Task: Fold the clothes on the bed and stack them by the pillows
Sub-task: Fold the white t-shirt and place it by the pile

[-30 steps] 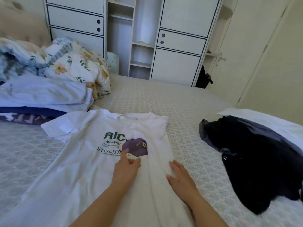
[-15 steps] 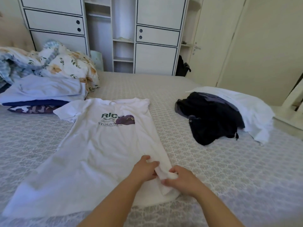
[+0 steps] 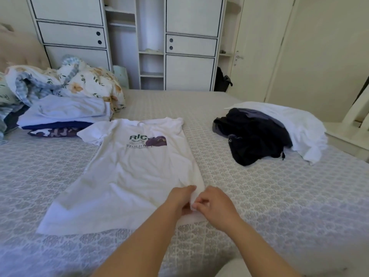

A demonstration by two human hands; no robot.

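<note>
both hands, left hand (image 3: 179, 198) and right hand (image 3: 214, 204), pinch the near right hem of the white t-shirt (image 3: 135, 176) lying flat on the bed (image 3: 279, 206), close together.

White T-shirt (image 3: 127, 182) with green lettering, black clothes (image 3: 257, 136), floral duvet (image 3: 79, 84), grey patterned bedspread (image 3: 279, 196).
</note>
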